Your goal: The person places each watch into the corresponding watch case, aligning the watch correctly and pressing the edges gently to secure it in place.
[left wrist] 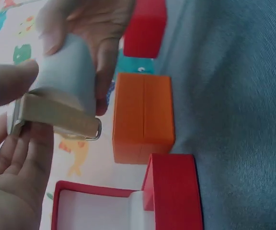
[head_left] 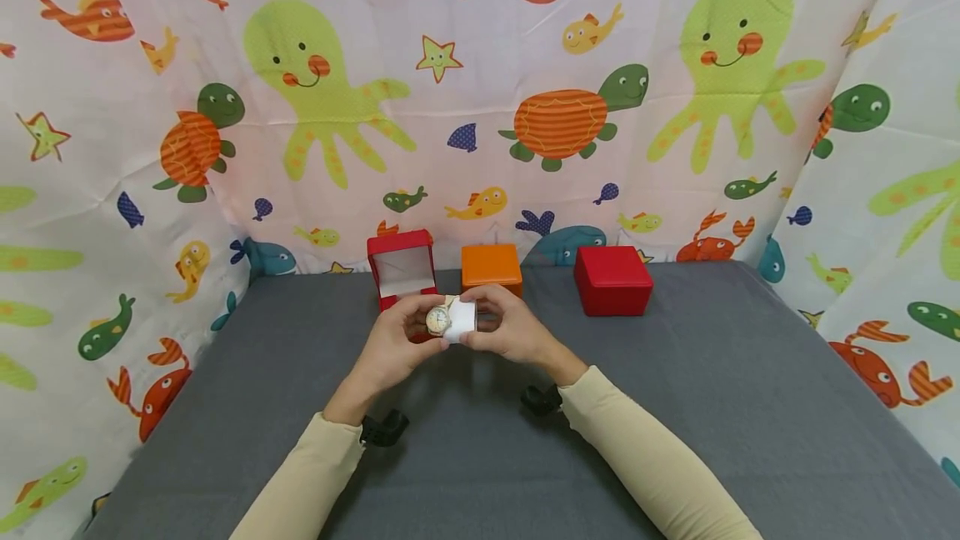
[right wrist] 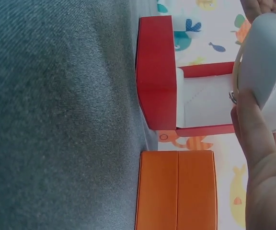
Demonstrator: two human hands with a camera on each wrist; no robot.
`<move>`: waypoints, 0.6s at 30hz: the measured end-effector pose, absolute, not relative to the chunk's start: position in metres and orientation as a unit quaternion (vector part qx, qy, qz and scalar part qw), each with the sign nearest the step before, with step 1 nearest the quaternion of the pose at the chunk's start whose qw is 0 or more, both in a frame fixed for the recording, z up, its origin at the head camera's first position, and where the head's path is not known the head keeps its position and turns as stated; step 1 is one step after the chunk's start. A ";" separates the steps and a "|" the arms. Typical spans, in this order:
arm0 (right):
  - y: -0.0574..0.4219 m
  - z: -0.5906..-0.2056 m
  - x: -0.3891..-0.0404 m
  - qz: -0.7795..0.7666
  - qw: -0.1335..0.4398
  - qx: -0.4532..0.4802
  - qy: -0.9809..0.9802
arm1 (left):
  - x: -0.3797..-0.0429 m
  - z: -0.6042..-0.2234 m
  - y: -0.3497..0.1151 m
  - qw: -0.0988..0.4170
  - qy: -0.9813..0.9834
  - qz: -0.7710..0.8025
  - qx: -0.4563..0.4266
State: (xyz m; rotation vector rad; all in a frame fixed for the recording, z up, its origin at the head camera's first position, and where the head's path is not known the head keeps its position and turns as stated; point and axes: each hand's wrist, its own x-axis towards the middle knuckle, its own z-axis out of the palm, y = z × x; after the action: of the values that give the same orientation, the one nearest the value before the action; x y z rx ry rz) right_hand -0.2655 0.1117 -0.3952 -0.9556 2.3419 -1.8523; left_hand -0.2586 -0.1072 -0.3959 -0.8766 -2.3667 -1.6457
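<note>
Between both hands is a wristwatch (head_left: 438,321) with a round pale face and a cream strap (left wrist: 56,116). A white watch cushion (head_left: 462,323) sits beside its face, and the strap runs along the cushion's end. My left hand (head_left: 395,346) pinches the watch between thumb and fingers. My right hand (head_left: 517,327) grips the cushion from the other side, its fingers spread along the white surface (right wrist: 267,62). Just behind the hands stands an open red box (head_left: 402,238) with a white lining; its lid is raised. The strap's buckle end (left wrist: 94,132) hangs loose.
A closed orange box (head_left: 491,263) stands behind the hands, right of the open one. Farther right is a closed red box (head_left: 613,282). All stand on a grey cloth-covered table (head_left: 675,390), before a curtain (head_left: 465,107) printed with sea animals.
</note>
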 end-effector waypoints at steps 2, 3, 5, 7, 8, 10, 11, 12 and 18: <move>0.111 -0.393 -0.264 -0.590 -0.001 -0.302 0.749 | -0.257 -0.396 -0.104 0.094 -0.798 -0.523 -0.284; 0.111 -0.393 -0.263 -0.588 -0.003 -0.301 0.750 | -0.256 -0.397 -0.103 0.104 -0.802 -0.517 -0.281; 0.111 -0.392 -0.263 -0.589 -0.006 -0.299 0.750 | -0.256 -0.397 -0.101 0.121 -0.806 -0.509 -0.277; 0.111 -0.392 -0.263 -0.593 -0.007 -0.297 0.748 | -0.256 -0.398 -0.100 0.132 -0.808 -0.504 -0.274; 0.111 -0.393 -0.263 -0.595 -0.007 -0.296 0.747 | -0.256 -0.398 -0.100 0.136 -0.810 -0.502 -0.272; 0.111 -0.393 -0.264 -0.601 -0.006 -0.295 0.743 | -0.256 -0.399 -0.100 0.142 -0.813 -0.495 -0.273; 0.111 -0.393 -0.264 -0.604 -0.006 -0.295 0.740 | -0.257 -0.400 -0.100 0.144 -0.814 -0.492 -0.273; 0.111 -0.394 -0.264 -0.606 -0.005 -0.296 0.738 | -0.257 -0.401 -0.100 0.146 -0.814 -0.491 -0.275; 0.111 -0.396 -0.266 -0.613 0.008 -0.293 0.734 | -0.257 -0.400 -0.102 0.145 -0.819 -0.473 -0.291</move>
State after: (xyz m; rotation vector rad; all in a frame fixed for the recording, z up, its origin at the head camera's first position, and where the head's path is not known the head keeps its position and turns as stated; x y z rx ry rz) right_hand -0.2656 0.1105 -0.3955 -0.9162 2.2930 -1.9160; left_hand -0.2566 -0.1018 -0.4004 -0.8393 -2.3593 -1.3639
